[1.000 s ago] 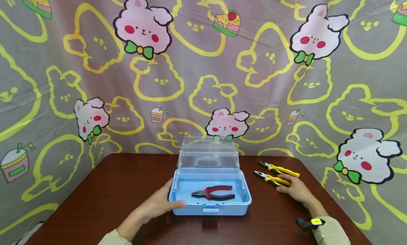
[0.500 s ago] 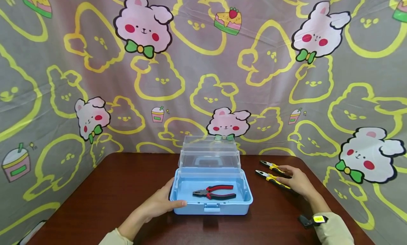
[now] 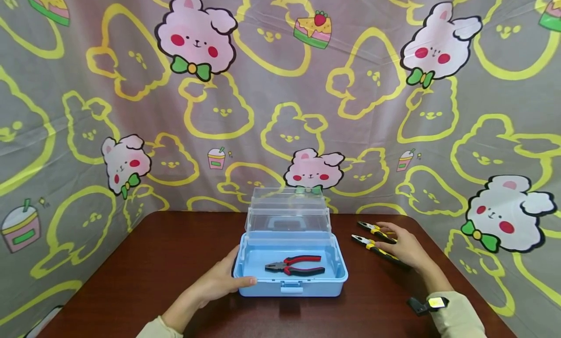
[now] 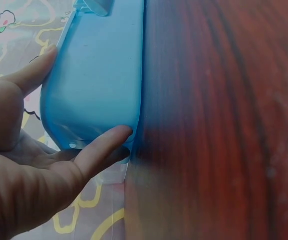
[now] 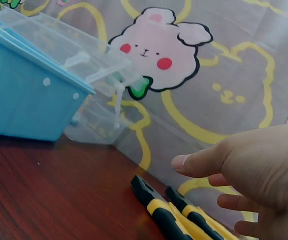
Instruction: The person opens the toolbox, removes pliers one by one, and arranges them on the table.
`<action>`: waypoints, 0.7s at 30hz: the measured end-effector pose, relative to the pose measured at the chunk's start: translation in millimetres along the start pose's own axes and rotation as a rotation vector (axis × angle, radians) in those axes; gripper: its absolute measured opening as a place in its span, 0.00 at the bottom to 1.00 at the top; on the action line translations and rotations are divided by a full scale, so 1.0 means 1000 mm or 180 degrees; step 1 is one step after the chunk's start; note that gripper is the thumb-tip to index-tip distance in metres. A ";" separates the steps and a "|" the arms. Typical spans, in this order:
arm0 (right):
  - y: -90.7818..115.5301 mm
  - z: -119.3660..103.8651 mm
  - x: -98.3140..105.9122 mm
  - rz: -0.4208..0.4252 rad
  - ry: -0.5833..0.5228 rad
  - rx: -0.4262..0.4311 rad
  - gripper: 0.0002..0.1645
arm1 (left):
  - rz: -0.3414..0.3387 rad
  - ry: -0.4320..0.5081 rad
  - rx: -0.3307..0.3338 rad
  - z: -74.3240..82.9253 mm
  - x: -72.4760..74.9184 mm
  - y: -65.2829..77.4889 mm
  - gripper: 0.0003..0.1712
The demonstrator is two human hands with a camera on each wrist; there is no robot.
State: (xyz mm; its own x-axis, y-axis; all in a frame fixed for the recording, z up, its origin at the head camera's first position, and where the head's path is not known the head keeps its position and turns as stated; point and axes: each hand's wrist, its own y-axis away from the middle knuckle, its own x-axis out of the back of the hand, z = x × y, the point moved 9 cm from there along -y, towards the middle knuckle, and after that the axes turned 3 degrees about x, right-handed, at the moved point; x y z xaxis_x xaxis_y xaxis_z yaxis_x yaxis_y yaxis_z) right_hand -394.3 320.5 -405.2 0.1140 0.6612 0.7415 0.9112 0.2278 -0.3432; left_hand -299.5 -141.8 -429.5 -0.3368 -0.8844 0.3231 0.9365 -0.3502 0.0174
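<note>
My left hand (image 3: 215, 282) grips the left end of a light blue toolbox (image 3: 258, 290), its thumb on the front rim. In the left wrist view the fingers reach around the toolbox's end wall (image 4: 96, 75). Inside the box lie pliers (image 3: 307, 271) with red and black handles. To the right, two yellow-and-black pliers lie side by side on the table, a far pair (image 3: 370, 227) and a near pair (image 3: 372, 247). My right hand (image 3: 407, 248) hovers over their handles, thumb and fingers apart around the far pair. In the right wrist view the hand (image 5: 264, 175) appears above both pliers, holding nothing.
The toolbox's clear lid and trays (image 3: 287, 221) are folded up at its back. A brown wooden table (image 3: 175, 250) carries everything. Patterned cloth (image 3: 271, 84) surrounds it at the back and sides. A black strap device (image 3: 420, 306) sits at my right sleeve.
My right hand has shifted from the near yellow pliers' handles to over the far pair, now covering part of its handles. The left hand and toolbox stay in place.
</note>
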 end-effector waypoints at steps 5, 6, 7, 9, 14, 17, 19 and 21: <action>-0.003 -0.015 -0.002 -0.0021 0.0021 0.0192 0.36 | -0.0037 0.0055 -0.0016 0.000 -0.001 -0.001 0.63; -0.003 -0.018 -0.003 -0.0014 0.0011 0.0216 0.36 | -0.0042 0.0058 -0.0017 -0.001 -0.001 -0.001 0.63; -0.004 -0.020 -0.004 -0.0016 0.0014 0.0237 0.36 | -0.0048 0.0061 -0.0016 -0.001 -0.001 -0.001 0.63; -0.005 -0.025 -0.005 -0.0014 0.0017 0.0266 0.36 | -0.0052 0.0068 -0.0019 -0.001 -0.001 -0.002 0.63; -0.008 -0.037 -0.006 -0.0034 0.0060 0.0285 0.36 | -0.0026 0.0052 -0.0017 -0.001 -0.001 -0.002 0.64; -0.009 -0.044 -0.007 -0.0062 0.0056 0.0330 0.37 | -0.0018 0.0050 -0.0014 -0.001 0.000 -0.001 0.64; -0.008 -0.049 -0.007 -0.0085 -0.0008 0.0357 0.37 | -0.0020 0.0053 -0.0012 -0.001 0.000 -0.001 0.64; -0.007 -0.054 -0.008 -0.0106 -0.0067 0.0361 0.36 | -0.0022 0.0052 -0.0009 -0.002 0.000 -0.001 0.63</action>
State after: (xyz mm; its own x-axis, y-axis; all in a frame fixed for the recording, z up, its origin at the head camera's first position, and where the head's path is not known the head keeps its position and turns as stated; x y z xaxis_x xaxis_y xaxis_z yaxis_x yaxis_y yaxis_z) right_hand -380.7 275.2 -377.6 0.0750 0.6665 0.7418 0.8636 0.3285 -0.3825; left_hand -300.8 -141.4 -431.2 -0.3449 -0.8868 0.3075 0.9338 -0.3574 0.0168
